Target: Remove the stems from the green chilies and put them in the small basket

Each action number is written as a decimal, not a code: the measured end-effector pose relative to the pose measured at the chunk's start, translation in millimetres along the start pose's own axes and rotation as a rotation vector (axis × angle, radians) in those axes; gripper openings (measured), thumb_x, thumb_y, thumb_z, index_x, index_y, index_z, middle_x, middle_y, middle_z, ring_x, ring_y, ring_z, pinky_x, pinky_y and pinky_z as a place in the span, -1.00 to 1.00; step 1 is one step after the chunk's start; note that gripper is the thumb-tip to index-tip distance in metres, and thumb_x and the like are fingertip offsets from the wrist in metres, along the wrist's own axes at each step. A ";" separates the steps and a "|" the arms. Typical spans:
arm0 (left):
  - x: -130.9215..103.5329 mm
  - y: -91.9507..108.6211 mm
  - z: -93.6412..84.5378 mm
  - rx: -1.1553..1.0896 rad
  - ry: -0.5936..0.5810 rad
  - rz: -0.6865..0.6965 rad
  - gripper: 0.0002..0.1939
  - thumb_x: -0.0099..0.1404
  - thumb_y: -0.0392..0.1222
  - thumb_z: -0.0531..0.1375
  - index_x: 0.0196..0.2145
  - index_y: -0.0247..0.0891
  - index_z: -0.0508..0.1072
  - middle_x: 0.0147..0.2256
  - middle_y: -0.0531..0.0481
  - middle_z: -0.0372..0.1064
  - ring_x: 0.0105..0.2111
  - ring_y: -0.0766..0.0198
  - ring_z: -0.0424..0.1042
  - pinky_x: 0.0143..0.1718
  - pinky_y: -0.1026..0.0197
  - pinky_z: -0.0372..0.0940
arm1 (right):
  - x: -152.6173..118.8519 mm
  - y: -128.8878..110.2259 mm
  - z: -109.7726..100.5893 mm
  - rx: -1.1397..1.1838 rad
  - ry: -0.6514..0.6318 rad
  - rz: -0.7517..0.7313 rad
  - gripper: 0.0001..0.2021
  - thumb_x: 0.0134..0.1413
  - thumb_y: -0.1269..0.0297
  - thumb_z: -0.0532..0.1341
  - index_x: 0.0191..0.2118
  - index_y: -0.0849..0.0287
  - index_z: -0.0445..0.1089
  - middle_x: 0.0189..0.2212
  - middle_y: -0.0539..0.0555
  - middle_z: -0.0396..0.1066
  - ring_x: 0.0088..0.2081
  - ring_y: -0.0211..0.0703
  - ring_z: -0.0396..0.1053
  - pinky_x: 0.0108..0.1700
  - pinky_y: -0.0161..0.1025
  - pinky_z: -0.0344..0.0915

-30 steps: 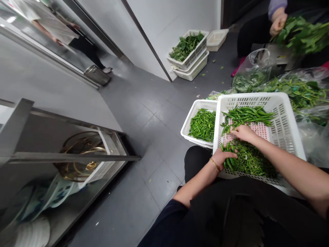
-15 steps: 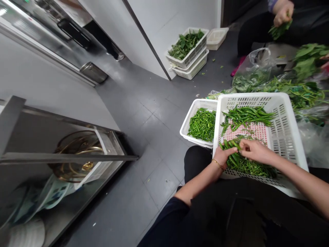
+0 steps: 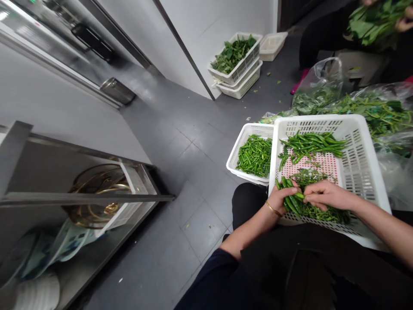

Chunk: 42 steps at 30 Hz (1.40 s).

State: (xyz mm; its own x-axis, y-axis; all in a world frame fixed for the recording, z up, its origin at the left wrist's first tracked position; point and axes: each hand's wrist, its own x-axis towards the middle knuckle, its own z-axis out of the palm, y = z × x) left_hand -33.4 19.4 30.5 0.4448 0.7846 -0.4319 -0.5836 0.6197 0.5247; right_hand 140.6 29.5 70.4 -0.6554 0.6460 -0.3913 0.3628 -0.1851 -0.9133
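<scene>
A large white basket (image 3: 371, 172) stands in front of me, with long green chilies (image 3: 318, 143) heaped at its far side and a pile of thin green stems (image 3: 332, 214) at its near side. Several green chilies are held in my left hand (image 3: 281, 198), which wears a gold bangle. My right hand (image 3: 327, 194) has its fingers pinched at the end of one of these chilies, touching my left hand's bunch. A smaller white basket (image 3: 231, 160) full of green chilies (image 3: 254, 155) sits just left of the large one.
Stacked white baskets (image 3: 240, 88) with leafy greens stand by the wall. Bags of greens (image 3: 374, 114) lie behind the large basket. Another person's hands hold leaves (image 3: 374, 23) at the upper right. A metal shelf (image 3: 97, 198) is on the left, a metal bin (image 3: 118, 91) further back.
My right hand has shifted slightly right and down, still by the left hand's chilies. The other person now holds a large leafy bunch higher up. The person walking at the upper left has gone from view.
</scene>
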 end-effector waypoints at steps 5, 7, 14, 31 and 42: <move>2.0 5.0 -9.3 0.018 -0.133 -0.083 -0.62 -0.23 -0.16 0.36 -0.43 -0.35 0.37 -0.56 0.00 0.34 -0.58 0.35 0.32 -0.48 0.28 0.22 | 13.8 -25.6 -19.6 -0.014 -0.466 0.078 -0.70 0.04 0.03 0.16 -0.41 0.17 0.46 -0.67 -0.05 0.34 -0.65 -0.32 0.26 -0.53 -0.34 0.19; 4.9 5.9 -11.1 0.041 -0.097 -0.070 -0.63 -0.24 -0.18 0.36 -0.44 -0.35 0.38 -0.53 -0.02 0.37 -0.55 0.34 0.34 -0.45 0.26 0.24 | 27.5 -24.8 -37.7 -0.146 -0.487 0.157 -0.68 -0.04 -0.02 0.21 -0.48 0.16 0.46 -0.64 -0.02 0.38 -0.64 -0.30 0.28 -0.54 -0.33 0.19; 13.4 -2.1 -9.3 0.215 0.019 0.032 -0.64 -0.19 -0.18 0.38 -0.43 -0.37 0.40 -0.53 0.00 0.36 -0.55 0.37 0.33 -0.43 0.26 0.25 | 125.5 30.5 -85.4 -0.743 0.289 0.282 -0.63 -0.01 -0.03 0.13 -0.27 0.17 0.47 -0.55 0.05 0.44 -0.50 -0.16 0.36 -0.44 -0.28 0.19; 17.2 -11.8 -3.4 0.259 0.144 0.185 -0.62 -0.22 -0.15 0.41 -0.43 -0.36 0.43 -0.31 -0.08 0.45 -0.36 0.32 0.39 -0.21 0.19 0.27 | 38.2 24.5 -54.1 0.093 0.272 0.039 -0.69 -0.05 0.02 0.24 -0.36 0.19 0.31 -0.68 -0.04 0.34 -0.67 -0.35 0.21 -0.59 -0.34 0.13; 12.9 -2.5 1.5 0.019 0.142 0.131 -0.67 -0.21 -0.20 0.36 -0.46 -0.36 0.37 -0.56 0.02 0.36 -0.57 0.37 0.33 -0.45 0.27 0.24 | 69.4 29.4 -25.5 0.300 0.302 0.041 -0.64 -0.04 -0.01 0.23 -0.26 0.20 0.37 -0.53 -0.02 0.35 -0.56 -0.32 0.31 -0.50 -0.30 0.32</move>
State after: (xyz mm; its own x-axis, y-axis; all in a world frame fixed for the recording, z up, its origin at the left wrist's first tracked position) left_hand -25.1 28.0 24.7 0.2645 0.8487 -0.4579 -0.6169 0.5139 0.5961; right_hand 122.7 87.8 19.3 -0.4047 0.8134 -0.4180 0.1466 -0.3935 -0.9076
